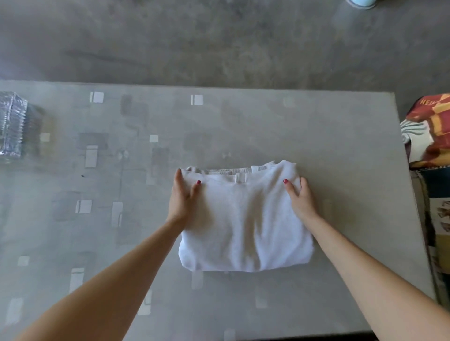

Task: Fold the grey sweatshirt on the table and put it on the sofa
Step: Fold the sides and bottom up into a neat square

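The grey sweatshirt (246, 219) lies folded into a compact rectangle on the table (341, 158), right of centre, with its ribbed collar at the far edge. My left hand (182, 197) rests against the bundle's left side, the fingers straight along the edge and the thumb laid on top. At the right side my right hand (300, 197) does the same, thumb on the cloth and fingers down along the outer edge. Whether any fingers reach under the cloth is hidden. A sofa (435, 219) with a patterned cover shows just past the table's right edge.
A clear ribbed glass dish (12, 126) stands at the table's left edge. A red and yellow cloth (431, 126) lies on the sofa at the far right. Beyond the table's far edge is grey floor (219, 43), with a pale blue object (361, 3) at the top.
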